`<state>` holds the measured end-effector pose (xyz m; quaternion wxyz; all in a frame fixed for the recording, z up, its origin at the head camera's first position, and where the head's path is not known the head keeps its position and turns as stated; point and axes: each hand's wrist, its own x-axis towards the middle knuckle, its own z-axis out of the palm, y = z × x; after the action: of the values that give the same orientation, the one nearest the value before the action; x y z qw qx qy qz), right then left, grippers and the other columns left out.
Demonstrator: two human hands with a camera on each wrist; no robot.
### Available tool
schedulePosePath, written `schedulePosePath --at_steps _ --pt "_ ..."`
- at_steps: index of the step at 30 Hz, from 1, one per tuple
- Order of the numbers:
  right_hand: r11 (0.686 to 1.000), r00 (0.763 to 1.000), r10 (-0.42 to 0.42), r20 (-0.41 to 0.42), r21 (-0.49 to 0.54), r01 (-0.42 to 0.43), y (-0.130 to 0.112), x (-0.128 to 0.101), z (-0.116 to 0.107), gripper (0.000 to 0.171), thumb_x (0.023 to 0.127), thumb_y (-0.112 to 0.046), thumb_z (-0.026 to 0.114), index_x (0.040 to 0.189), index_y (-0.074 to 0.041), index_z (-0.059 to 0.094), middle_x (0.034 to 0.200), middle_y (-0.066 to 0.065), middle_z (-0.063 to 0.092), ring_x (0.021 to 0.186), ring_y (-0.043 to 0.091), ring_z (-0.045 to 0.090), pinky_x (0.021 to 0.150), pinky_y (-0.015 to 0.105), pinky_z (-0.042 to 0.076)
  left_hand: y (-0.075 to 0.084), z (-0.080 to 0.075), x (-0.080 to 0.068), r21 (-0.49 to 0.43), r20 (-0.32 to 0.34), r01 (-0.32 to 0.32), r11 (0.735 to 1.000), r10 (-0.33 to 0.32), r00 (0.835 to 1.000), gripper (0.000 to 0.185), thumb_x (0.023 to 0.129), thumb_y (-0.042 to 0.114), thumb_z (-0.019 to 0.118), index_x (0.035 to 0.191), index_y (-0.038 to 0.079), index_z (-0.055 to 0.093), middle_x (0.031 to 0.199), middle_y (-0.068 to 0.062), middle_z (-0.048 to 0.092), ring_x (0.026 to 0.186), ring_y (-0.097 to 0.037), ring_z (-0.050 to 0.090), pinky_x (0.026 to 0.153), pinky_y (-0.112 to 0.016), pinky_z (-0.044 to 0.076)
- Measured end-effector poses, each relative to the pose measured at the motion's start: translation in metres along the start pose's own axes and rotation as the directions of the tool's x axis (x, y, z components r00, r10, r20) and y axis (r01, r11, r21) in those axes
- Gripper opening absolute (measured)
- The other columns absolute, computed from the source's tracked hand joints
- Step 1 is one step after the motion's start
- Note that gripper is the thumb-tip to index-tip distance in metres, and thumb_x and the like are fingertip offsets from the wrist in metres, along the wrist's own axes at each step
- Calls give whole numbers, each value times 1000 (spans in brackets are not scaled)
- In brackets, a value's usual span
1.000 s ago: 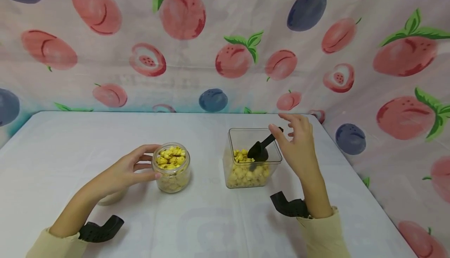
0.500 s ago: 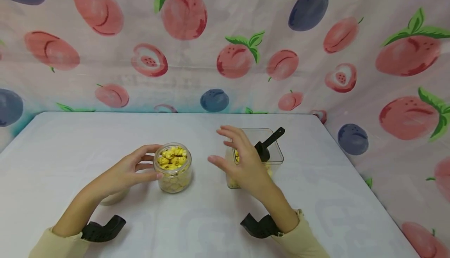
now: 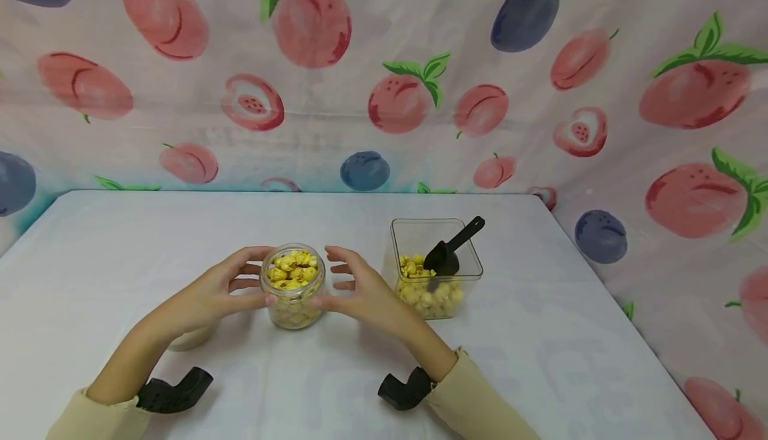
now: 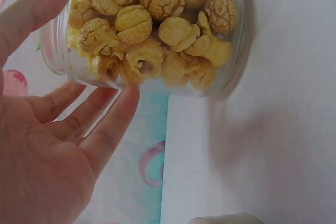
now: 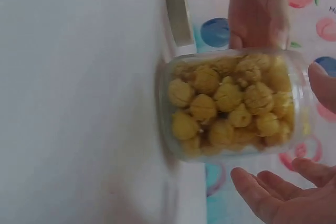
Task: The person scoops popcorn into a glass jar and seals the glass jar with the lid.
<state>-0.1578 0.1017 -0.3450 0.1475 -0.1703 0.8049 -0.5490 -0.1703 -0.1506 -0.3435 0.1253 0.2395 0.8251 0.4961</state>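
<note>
A clear glass jar (image 3: 293,307) filled with yellow popcorn stands upright and uncovered on the white table. My left hand (image 3: 219,293) holds it from the left, with fingertips on its side and the thumb near the front of the rim. From the opposite side my right hand (image 3: 369,297) reaches toward the jar, thumb and fingers spread. The right wrist view shows a gap between the right fingers (image 5: 257,195) and the glass. To the right stands a square clear container (image 3: 387,273), partly filled with popcorn (image 3: 429,300). A black scoop (image 3: 456,247) leans inside it, handle upward.
A pale round object (image 3: 193,339), perhaps a lid, lies partly hidden behind my left wrist. Black curved mounts (image 3: 175,392) sit at both wrists. A fruit-printed cloth (image 3: 324,93) hangs behind the table (image 3: 324,387) and along its right side.
My right hand has moved left from beside the scoop handle, past the square container, to the jar's right side. The scoop stays in the container. My left hand keeps its place at the jar.
</note>
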Motion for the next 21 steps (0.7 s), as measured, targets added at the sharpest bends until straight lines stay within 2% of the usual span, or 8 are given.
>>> schedulePosePath --at_steps 8,13,15,21 --pt "997 994 35 106 67 -43 17 21 5 80 80 -20 74 145 -22 27 142 -1 36 126 20 41 97 31 46 0 0 1 13 3 0 1000 0 1000 62 85 23 69 137 9 37 137 -11 42 119 -29 47 92 -13 43" --pt "994 990 34 135 96 -48 21 26 8 82 80 -15 74 145 -20 25 141 -1 37 124 17 42 95 28 47 1 0 0 15 9 4 1000 -4 1000 62 85 23 68 137 9 36 137 -11 41 119 -30 47 99 -38 44" --pt "994 991 32 131 97 -45 22 27 9 81 79 -14 74 144 -20 27 140 -2 38 123 16 43 94 27 47 1 0 1 14 12 5 1000 -5 1000 62 86 23 68 137 10 36 138 -11 41 120 -30 47 99 -43 42" --pt "996 993 47 109 67 -54 23 27 11 80 79 -15 75 144 -21 28 138 -2 40 120 15 44 93 26 48 0 0 1 11 15 -10 1000 10 1000 61 85 22 68 137 10 37 138 -10 42 119 -29 47 96 -24 45"
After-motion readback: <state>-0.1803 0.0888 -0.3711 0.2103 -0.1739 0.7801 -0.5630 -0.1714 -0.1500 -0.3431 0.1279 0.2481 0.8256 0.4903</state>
